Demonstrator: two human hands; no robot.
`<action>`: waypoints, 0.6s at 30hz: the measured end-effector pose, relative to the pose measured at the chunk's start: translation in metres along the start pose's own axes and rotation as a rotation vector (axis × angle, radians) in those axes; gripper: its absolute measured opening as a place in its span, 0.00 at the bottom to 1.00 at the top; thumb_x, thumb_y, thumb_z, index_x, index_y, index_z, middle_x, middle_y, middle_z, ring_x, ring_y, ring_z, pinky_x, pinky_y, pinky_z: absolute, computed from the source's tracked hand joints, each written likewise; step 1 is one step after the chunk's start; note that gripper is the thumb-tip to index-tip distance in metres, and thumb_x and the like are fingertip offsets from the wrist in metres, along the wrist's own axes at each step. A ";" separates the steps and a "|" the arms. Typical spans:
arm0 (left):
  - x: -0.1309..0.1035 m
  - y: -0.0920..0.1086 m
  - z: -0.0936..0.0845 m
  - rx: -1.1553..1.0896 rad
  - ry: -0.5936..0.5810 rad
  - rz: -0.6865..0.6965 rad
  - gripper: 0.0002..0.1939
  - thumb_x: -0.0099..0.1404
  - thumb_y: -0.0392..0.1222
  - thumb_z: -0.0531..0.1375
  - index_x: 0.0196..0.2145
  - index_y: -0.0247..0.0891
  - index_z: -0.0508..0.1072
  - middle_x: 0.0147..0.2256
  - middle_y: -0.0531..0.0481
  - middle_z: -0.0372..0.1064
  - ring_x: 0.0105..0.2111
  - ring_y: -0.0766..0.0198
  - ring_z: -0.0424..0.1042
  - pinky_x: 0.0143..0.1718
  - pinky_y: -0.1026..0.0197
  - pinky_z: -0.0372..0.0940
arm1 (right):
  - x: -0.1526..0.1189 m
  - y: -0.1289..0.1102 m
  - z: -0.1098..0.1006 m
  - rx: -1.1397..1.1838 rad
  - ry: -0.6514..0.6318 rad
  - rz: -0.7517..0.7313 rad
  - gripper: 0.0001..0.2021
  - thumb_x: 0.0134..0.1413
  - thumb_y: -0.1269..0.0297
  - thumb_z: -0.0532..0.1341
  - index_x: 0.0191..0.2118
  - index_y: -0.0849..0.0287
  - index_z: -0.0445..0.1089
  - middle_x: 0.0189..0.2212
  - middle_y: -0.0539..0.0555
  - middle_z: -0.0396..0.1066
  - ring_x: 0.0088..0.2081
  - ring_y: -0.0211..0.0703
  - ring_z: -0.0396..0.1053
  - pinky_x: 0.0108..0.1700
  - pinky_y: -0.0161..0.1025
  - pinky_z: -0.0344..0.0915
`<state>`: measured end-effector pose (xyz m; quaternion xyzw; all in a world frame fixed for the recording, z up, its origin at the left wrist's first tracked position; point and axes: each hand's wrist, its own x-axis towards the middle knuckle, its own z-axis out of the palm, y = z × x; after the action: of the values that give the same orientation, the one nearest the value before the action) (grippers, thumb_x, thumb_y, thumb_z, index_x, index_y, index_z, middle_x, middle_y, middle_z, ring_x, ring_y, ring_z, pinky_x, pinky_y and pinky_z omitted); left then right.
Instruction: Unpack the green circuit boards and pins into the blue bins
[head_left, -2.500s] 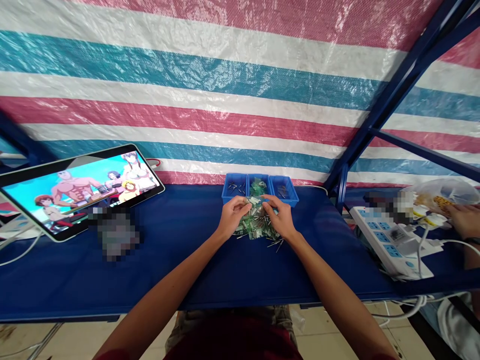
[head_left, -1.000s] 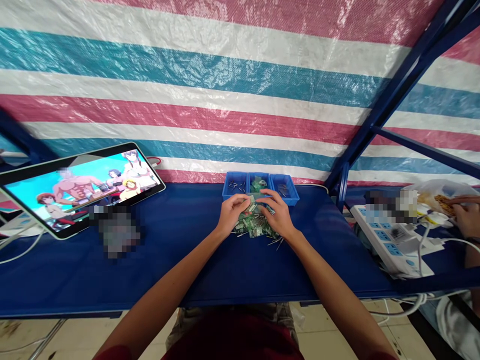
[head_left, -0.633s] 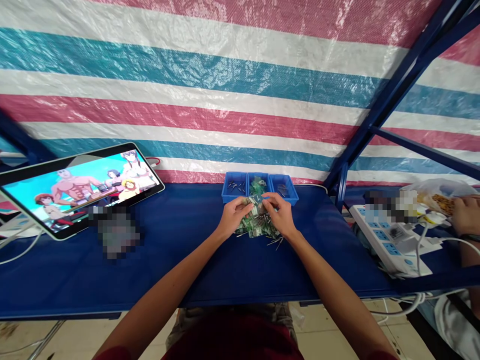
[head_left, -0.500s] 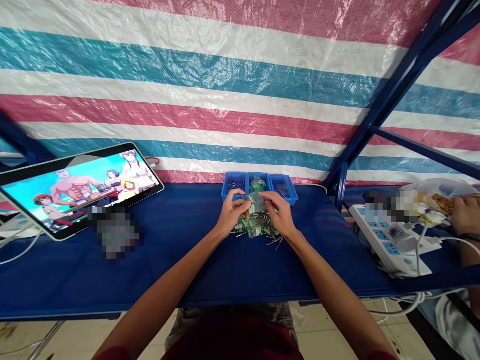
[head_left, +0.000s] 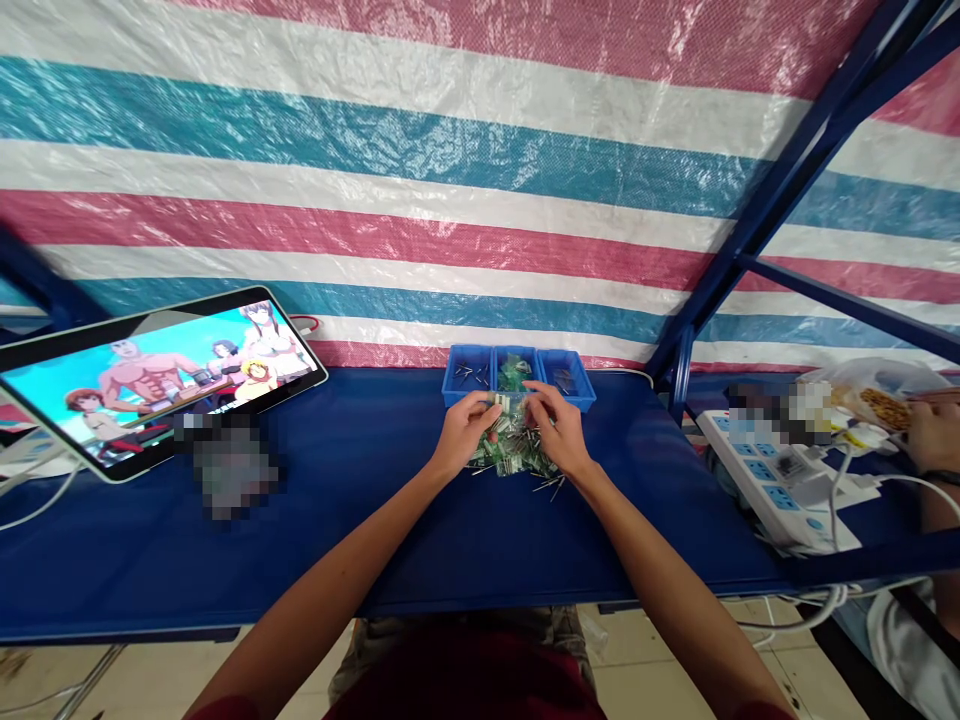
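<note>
Packets [head_left: 517,455], small and clear with green inside, lie heaped with thin metal pins [head_left: 553,487] on the blue table [head_left: 360,460], directly in front of the wearer; the position presumably spares both arms any stretching. Several pins stick out at the heap's near right edge.

The left hand [head_left: 459,435] is nearly closed, thumb and forefinger together at the edge of one clear packet [head_left: 512,402] raised over the heap. The right hand [head_left: 559,430] is curled, thumb and finger close at the opposite side of that packet; whether it grips or only touches cannot be told. Holding the packet between two sets of fingertips appears to suit so small and thin a thing, leaving its middle in sight.

Three blue bins stand side by side just beyond the hands, probably for short reach. The left bin [head_left: 471,354] and right bin [head_left: 581,402] contain dark slender pieces; the middle bin [head_left: 516,351] contains green material like that in the heap.

A tablet [head_left: 172,385] leans at the left, screen towards the wearer, likely for viewing. A power strip [head_left: 772,480] lies at the right; past it, another person's hand [head_left: 934,430] rests at a plastic bag [head_left: 911,380].
</note>
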<state>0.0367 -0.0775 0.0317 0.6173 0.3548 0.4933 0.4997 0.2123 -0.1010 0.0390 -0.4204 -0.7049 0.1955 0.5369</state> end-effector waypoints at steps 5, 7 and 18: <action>-0.001 0.008 0.000 -0.100 0.010 -0.048 0.17 0.60 0.53 0.62 0.37 0.38 0.67 0.17 0.60 0.59 0.14 0.70 0.62 0.19 0.66 0.61 | 0.003 -0.001 -0.001 -0.108 -0.059 -0.181 0.10 0.60 0.63 0.54 0.42 0.55 0.71 0.53 0.59 0.65 0.54 0.49 0.64 0.52 0.47 0.65; 0.001 0.007 -0.001 -0.090 -0.021 -0.017 0.19 0.61 0.57 0.59 0.33 0.36 0.70 0.23 0.53 0.65 0.19 0.68 0.65 0.22 0.64 0.64 | 0.003 0.000 0.000 -0.107 -0.082 -0.134 0.09 0.61 0.63 0.54 0.39 0.56 0.70 0.45 0.58 0.71 0.48 0.47 0.69 0.49 0.45 0.66; 0.001 0.008 0.000 -0.133 0.024 -0.077 0.24 0.57 0.50 0.65 0.47 0.39 0.64 0.18 0.57 0.66 0.17 0.65 0.67 0.22 0.64 0.63 | 0.000 -0.001 -0.002 0.041 -0.082 -0.027 0.15 0.60 0.67 0.50 0.48 0.54 0.69 0.39 0.54 0.70 0.35 0.42 0.70 0.36 0.41 0.69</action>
<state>0.0361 -0.0786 0.0392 0.5626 0.3507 0.5034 0.5541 0.2142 -0.1020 0.0404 -0.3914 -0.7278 0.2195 0.5185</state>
